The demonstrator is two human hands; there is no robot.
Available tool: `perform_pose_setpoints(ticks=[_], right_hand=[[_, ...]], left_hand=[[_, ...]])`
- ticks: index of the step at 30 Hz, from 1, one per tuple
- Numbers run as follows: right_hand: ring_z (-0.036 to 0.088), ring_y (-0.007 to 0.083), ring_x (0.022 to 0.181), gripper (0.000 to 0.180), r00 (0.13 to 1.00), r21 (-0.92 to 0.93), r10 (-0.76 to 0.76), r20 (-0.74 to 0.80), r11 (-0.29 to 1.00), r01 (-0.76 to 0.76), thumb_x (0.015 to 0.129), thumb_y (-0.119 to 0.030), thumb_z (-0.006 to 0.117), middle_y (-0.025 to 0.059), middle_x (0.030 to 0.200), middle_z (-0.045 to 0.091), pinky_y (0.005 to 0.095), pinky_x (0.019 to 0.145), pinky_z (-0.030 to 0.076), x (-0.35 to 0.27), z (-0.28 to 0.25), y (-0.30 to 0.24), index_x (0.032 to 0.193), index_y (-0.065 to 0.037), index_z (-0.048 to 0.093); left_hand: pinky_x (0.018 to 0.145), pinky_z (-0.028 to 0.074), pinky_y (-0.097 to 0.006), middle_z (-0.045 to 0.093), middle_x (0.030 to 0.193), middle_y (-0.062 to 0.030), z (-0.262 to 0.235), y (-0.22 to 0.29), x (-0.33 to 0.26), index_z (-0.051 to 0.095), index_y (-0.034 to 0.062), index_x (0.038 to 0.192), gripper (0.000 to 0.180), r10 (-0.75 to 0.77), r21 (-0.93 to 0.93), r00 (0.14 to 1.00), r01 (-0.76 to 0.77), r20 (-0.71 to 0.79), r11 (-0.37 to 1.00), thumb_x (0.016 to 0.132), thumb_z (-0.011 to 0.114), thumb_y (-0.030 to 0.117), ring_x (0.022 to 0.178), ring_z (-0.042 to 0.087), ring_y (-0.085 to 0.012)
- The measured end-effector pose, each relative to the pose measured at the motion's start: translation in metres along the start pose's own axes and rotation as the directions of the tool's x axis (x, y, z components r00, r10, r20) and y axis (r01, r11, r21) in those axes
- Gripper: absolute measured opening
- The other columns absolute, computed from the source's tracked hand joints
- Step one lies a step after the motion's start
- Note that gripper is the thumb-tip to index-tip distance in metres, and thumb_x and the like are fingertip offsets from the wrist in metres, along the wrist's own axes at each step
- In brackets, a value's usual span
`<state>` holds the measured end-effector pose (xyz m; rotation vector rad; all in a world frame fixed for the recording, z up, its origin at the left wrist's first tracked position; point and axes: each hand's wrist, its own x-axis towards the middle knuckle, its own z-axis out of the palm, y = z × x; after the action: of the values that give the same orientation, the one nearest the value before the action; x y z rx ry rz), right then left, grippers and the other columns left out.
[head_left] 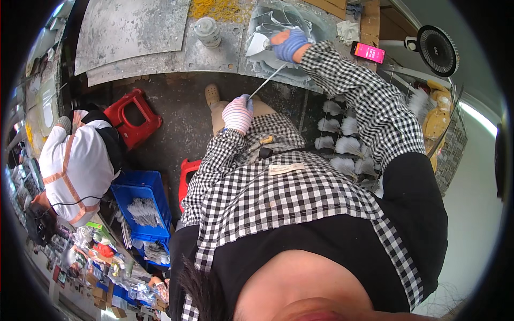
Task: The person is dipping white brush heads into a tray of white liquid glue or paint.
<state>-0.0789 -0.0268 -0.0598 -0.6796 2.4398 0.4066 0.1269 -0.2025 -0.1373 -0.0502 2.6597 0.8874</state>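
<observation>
My left hand, in a pink-and-white striped glove, is closed around the lower end of a thin, pale rod. The rod slants up and right, its far end reaching just below my other hand. Over the worktable's front part, my right hand wears a blue striped glove and has its fingers curled. Beside those fingers is a flat, white-coated piece; its full shape is hidden. White paste is smeared over the grey sheet around and behind this hand.
A clear lidded jar stands left of the paste, near yellow rubber bands. A lit phone and a fan are at right. White brush-like tufts hang below. Left are a red stool, blue crates and another person.
</observation>
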Motion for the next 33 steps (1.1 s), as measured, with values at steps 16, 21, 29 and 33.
perform_pose_setpoints(ticks=[16,21,29,33], right_hand=[[0.07,0.0275,0.079,0.013,0.961,-0.351,-0.277,-0.003,0.9,0.259,0.08,-0.015,0.061,0.0093,0.082,0.071,0.041,0.066,0.055,-0.014,0.021,0.04,0.088,-0.012,0.07],[0.069,0.0291,0.075,0.009,0.947,-0.426,-0.314,-0.06,0.866,0.261,0.075,-0.013,0.064,0.0104,0.077,0.07,0.042,0.062,0.054,-0.01,0.041,0.096,0.082,-0.011,0.07],[0.069,0.0301,0.071,0.013,0.935,-0.332,-0.325,-0.143,0.906,0.264,0.073,-0.016,0.062,0.0103,0.074,0.069,0.0412,0.061,0.053,-0.021,0.013,0.033,0.082,-0.011,0.071],[0.069,0.0297,0.07,0.011,0.897,-0.322,-0.414,-0.158,0.88,0.349,0.072,-0.014,0.062,0.0099,0.072,0.069,0.042,0.058,0.053,-0.01,0.028,0.003,0.076,-0.011,0.071]], left_hand=[[0.071,0.051,-0.044,0.067,0.089,-0.0144,0.013,-0.008,-0.014,0.066,0.0113,0.101,0.021,0.014,-0.026,0.997,-0.017,-0.08,1.0,0.091,0.055,0.026,0.08,0.064,-0.0326],[0.071,0.051,-0.045,0.067,0.088,-0.0146,0.013,-0.011,-0.017,0.066,0.0125,0.103,0.021,0.018,-0.035,0.995,-0.022,-0.094,0.999,0.09,0.055,0.026,0.079,0.065,-0.0326],[0.07,0.051,-0.045,0.067,0.085,-0.0154,0.005,-0.006,-0.021,0.066,0.0136,0.105,0.023,-0.023,-0.065,0.998,0.019,-0.055,0.998,0.09,0.055,0.028,0.078,0.065,-0.0338],[0.069,0.051,-0.046,0.067,0.084,-0.0164,-0.002,0.001,-0.018,0.066,0.0108,0.103,0.024,0.002,-0.013,0.999,-0.003,-0.041,1.0,0.09,0.055,0.027,0.078,0.065,-0.0343]])
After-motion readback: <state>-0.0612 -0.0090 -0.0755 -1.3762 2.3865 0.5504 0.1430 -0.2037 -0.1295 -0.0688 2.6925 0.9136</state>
